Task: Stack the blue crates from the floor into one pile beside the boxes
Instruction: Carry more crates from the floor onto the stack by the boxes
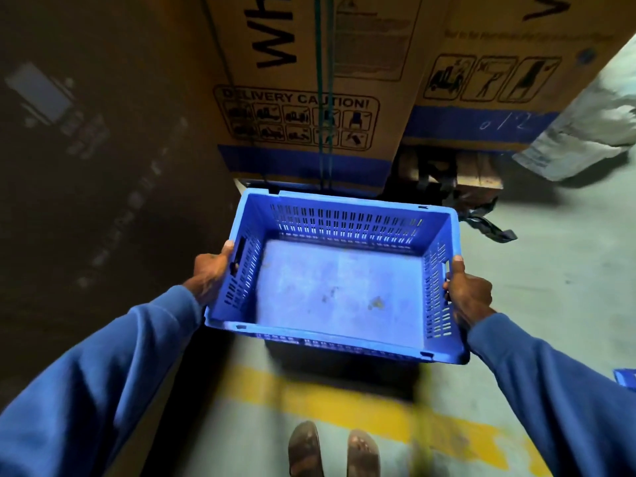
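A blue crate [339, 280] sits open side up between two hands. The left hand [210, 275] grips its left end and the right hand [468, 294] its right end, thumbs on the rim. Two cardboard boxes [303, 80] stand just beyond its far edge. Nearer, a yellow line [361, 407] crosses the floor [550, 270] by the feet [304, 449].

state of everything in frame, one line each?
crate: upright, empty, held at both short ends
left hand: grips the crate's left handle slot
right hand: grips the crate's right handle slot
boxes: upright, shut
strap: runs down the left box
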Motion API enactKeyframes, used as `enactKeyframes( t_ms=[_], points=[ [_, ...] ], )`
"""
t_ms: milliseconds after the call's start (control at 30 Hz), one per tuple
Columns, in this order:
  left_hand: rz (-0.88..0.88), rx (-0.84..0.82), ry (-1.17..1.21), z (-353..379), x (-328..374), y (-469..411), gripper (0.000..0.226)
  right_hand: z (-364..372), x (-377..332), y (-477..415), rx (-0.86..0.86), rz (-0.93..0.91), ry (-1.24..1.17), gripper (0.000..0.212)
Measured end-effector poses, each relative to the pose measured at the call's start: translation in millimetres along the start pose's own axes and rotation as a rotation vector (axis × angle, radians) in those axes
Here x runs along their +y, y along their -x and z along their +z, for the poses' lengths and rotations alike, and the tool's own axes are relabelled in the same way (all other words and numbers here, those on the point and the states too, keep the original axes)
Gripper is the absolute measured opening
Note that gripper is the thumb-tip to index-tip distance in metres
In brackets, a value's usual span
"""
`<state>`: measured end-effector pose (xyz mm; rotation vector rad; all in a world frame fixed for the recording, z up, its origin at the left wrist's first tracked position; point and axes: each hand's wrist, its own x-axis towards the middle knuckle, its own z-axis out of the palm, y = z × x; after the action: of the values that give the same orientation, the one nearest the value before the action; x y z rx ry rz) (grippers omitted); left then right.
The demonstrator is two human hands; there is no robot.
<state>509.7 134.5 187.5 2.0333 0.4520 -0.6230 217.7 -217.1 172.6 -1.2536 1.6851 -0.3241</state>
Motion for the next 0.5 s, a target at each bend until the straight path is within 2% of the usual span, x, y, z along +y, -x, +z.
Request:
enactKeyframes(
  t_ms=[167, 500],
  points=[
    [0.012, 0.016, 0.012, 6, -4, -20, 0.054, 19, 9, -12, 0.005, -0.009, -0.001, 0.068],
    [0.042, 0.018, -0.023, 18, 16, -48, 0.053, 38, 8, -25, 0.027, -0.013, -0.025, 0.070]
  ],
)
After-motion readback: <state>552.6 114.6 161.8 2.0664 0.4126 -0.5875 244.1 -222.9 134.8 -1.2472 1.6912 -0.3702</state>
